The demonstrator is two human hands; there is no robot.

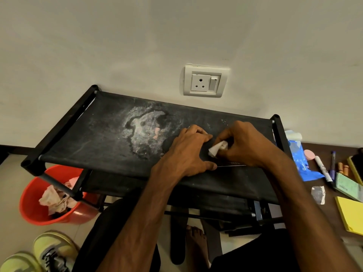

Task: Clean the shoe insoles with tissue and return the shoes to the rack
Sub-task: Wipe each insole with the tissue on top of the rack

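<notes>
Black fabric rack (110,134), top shelf: 1 dark insole (227,162), apparently, at the right end, left hand (188,152) clasping it across its width. Right hand (241,146), grip pinching 1 white tissue (217,149) against the insole.

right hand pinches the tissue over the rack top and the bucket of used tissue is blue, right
Not quite: the head view shows the bucket is red, not blue. The right hand does pinch the tissue over the rack top.
</notes>
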